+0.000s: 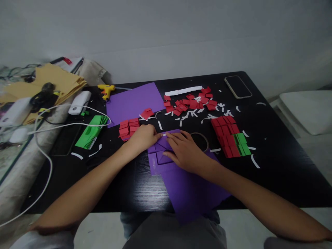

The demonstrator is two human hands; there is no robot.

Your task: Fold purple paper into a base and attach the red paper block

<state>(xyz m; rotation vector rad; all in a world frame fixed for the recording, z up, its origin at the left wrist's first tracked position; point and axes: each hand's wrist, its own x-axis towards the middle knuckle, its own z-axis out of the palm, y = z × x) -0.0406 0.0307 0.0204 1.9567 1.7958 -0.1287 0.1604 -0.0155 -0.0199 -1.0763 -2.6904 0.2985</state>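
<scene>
A folded purple paper piece (pixel 161 157) lies near the table's front middle, with flaps and creases showing. My left hand (pixel 144 136) is closed at its upper left edge, fingers curled and the thumb pressing on the paper. From the right, my right hand (pixel 185 150) rests on top of the same piece, fingers stretched out and the thumb apart. A short white strip shows between the two hands at the piece's top edge. Beneath and in front, a larger purple sheet (pixel 192 193) hangs over the table edge. Behind my right hand lies a tape-like ring (pixel 203 138), partly hidden.
Red folded blocks (pixel 129 127) stand by my left wrist. Red and green blocks (pixel 229 136) sit at right. Loose red pieces (pixel 190 103) and white scraps spread behind. Green paper (pixel 92 130), a purple sheet (pixel 135 102), a yellow glue gun (pixel 107 90), a phone (pixel 238 86) and a white cable lie around.
</scene>
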